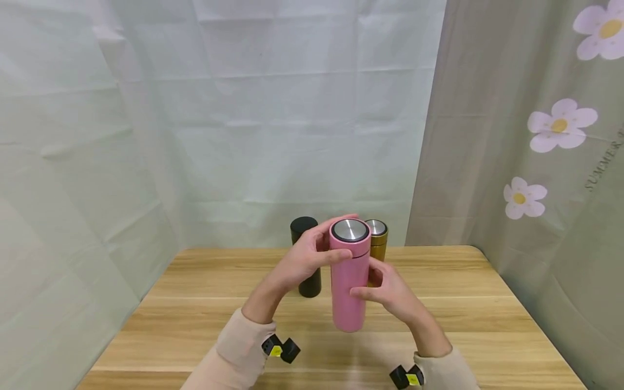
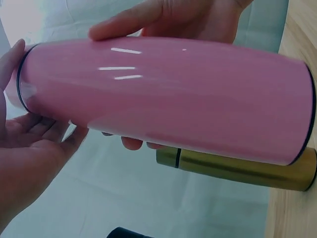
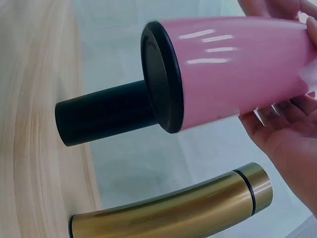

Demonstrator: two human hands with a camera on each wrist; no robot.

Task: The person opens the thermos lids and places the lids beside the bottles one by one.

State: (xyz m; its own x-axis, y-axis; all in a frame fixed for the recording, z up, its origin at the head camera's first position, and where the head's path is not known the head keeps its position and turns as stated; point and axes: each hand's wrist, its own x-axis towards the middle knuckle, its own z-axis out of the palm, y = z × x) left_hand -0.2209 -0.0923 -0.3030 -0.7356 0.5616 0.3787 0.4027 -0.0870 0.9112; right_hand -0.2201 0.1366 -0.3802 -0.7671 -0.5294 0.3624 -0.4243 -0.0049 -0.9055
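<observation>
A pink thermos bottle with a silver-topped lid is held upright above the table, tilted slightly. Its black base shows off the tabletop in the right wrist view. My left hand grips the lid end, thumb in front and fingers behind. Lower down, my right hand holds the body from the right side, its thumb across the front. Behind the hands stand a black bottle on the left and a gold thermos bottle on the right, both partly hidden.
The wooden table extends to both sides and toward me. A pale curtain hangs behind its back edge, and a grey-green flowered curtain hangs along the right. Small black devices are worn on both wrists.
</observation>
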